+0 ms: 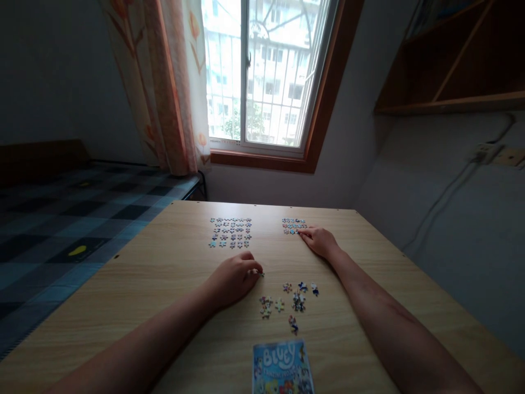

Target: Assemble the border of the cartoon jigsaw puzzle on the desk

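Observation:
My left hand (235, 278) rests low over the table with its fingers pinched on a small jigsaw puzzle piece (261, 273). Farther off, my right hand (320, 241) reaches to the near right corner of a small group of puzzle pieces (293, 224) laid in short rows. Its fingertips are pressed together at the last row, and a piece under them is hard to make out. Left of that group, more pieces (232, 232) lie in several spaced rows. Loose pieces (298, 301), some overlapping, are scattered between my forearms.
A blue box marked "Bluey" (282, 366) lies at the near edge of view. The wooden table (172, 262) ends before a window (270, 76) with a curtain (168, 87). A bed with a checked cover (102, 202) stands left; a shelf (459, 104) hangs right.

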Demonstrator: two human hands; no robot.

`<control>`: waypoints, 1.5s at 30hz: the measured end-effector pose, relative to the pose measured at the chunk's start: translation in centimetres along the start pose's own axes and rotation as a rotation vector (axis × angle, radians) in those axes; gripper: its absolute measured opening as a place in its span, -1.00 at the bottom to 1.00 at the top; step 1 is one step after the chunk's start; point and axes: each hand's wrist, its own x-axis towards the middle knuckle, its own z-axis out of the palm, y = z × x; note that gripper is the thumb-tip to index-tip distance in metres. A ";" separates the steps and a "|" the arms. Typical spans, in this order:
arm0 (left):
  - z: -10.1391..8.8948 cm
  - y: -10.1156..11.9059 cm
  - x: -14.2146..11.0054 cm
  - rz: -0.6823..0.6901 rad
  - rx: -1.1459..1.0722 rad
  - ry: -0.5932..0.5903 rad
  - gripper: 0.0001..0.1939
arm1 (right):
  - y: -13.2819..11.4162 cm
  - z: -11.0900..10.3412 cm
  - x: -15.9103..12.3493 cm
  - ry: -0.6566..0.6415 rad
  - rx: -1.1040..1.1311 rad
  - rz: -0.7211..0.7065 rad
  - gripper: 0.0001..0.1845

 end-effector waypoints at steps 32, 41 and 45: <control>0.0 0.2 -0.1 -0.004 -0.004 0.086 -0.79 | -9.8 -2.3 -2.7 -0.277 0.365 -0.577 -0.79; 0.0 0.0 -0.1 -0.012 -0.023 0.069 -0.78 | -8.2 -3.6 -2.2 -0.294 0.204 -0.523 -0.85; 0.0 -0.1 -0.1 -0.021 -0.021 0.043 -0.78 | -3.1 -4.3 -0.9 -0.324 0.159 -0.330 -0.84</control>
